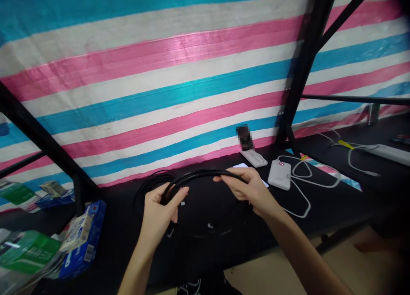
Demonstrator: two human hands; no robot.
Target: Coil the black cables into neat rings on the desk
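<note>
left hand (160,216): fingers clenched on black cable coil (198,175) | right hand (250,192): fingers pinch the same coil

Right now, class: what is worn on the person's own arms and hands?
Nothing visible. The left hand and right hand are bare: no gloves or rings. The left forearm and right forearm are uncovered to the picture's lower edge, with no sleeves, watch or bracelet in view.
</note>
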